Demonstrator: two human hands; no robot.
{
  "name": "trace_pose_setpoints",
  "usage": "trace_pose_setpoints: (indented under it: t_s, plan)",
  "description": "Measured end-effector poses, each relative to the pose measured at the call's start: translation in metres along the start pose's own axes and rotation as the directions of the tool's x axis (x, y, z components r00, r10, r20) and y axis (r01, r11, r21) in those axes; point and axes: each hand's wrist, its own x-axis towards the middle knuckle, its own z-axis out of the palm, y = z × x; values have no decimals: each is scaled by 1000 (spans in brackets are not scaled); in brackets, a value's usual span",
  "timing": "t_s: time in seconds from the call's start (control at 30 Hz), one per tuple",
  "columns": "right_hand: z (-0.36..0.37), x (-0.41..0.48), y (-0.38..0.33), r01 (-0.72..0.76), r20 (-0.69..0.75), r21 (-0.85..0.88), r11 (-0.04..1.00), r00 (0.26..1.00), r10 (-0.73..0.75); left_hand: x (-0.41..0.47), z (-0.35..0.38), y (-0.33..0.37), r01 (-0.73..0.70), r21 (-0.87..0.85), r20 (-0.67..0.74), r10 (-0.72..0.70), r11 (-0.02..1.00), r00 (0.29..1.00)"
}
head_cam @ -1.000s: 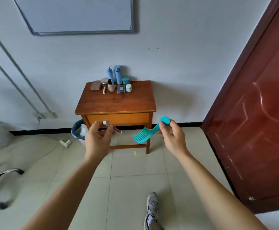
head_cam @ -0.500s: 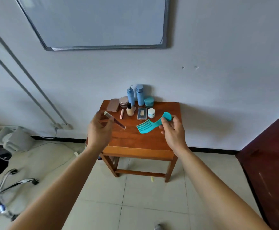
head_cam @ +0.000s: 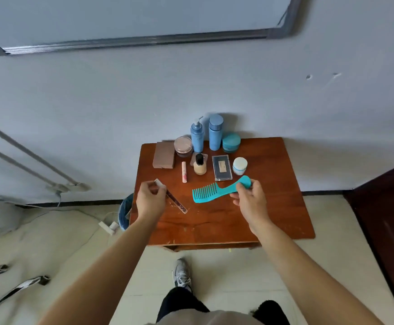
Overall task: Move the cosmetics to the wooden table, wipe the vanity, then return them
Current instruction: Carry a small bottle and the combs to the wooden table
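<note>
Right hand pinches the handle end of the teal comb, teeth pointing left, held over the middle of the wooden worktop; can't tell if it touches the surface. Left hand grips a slim dark tube with a pale cap, cap end up by the fingers, lower end angled down-right over the worktop. Tube's middle is hidden behind the left hand; label unreadable.

Back of the worktop, well apart from both hands: brown box, round pink jar, blue pump bottle, blue capped bottle, teal round jar. Nearer row: pink lip tube lying flat, beige foundation bottle, dark flat compact, small white jar just beyond the comb handle.

Blue bin sits left of the worktop, partly hidden by it. Shoe on the floor below.
</note>
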Motion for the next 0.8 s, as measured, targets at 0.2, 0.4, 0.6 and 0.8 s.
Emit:
trace_pose_setpoints:
  t_s: [0.2, 0.4, 0.6, 0.8]
  plan:
    - [45, 36, 27, -270, -194, 163, 949, 934, 299, 89, 25, -21, 111, 161, 133, -133, 981, 982]
    - [58, 51, 67, -494, -385, -76, 866, 816, 431, 131, 52, -28, 75, 303, 230, -150, 950, 961]
    - [63, 56, 83, -466, -441, -366, 805, 849, 291, 148, 65, -38, 57, 374, 256, -162, 926, 953]
    - [62, 50, 82, -438, -417, -603, 667, 886, 205, 138, 66, -35, -6, 435, 260, -119, 901, 958]
